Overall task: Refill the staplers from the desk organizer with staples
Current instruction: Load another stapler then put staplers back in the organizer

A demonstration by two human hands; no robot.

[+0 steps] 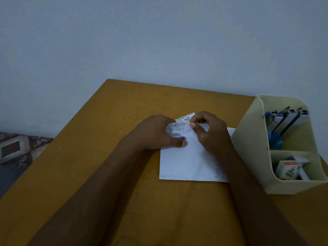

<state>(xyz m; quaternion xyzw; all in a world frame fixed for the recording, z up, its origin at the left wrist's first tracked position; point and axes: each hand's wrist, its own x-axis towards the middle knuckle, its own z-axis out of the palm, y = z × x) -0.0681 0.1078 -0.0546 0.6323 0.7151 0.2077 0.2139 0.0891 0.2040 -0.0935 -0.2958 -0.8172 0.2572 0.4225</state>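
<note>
A white sheet of paper [184, 164] studded with rows of staples lies on the yellow-brown table [110, 157]. Its far edge is curled up. My left hand [156, 134] grips a purple stapler [181, 138], mostly hidden under the palm and the paper fold. My right hand [211, 134] pinches the paper's lifted far edge between thumb and fingers. A cream desk organizer [248, 148] stands at the right; its far compartment holds several staplers [287, 119], its near one small staple boxes [289, 170]. Another staple box [186, 118] peeks out behind my hands.
The table's far edge meets a pale blue wall [159, 41]. Off the table's left edge, a patterned fabric surface [16, 148] sits lower down. The organizer stands close to the table's right edge.
</note>
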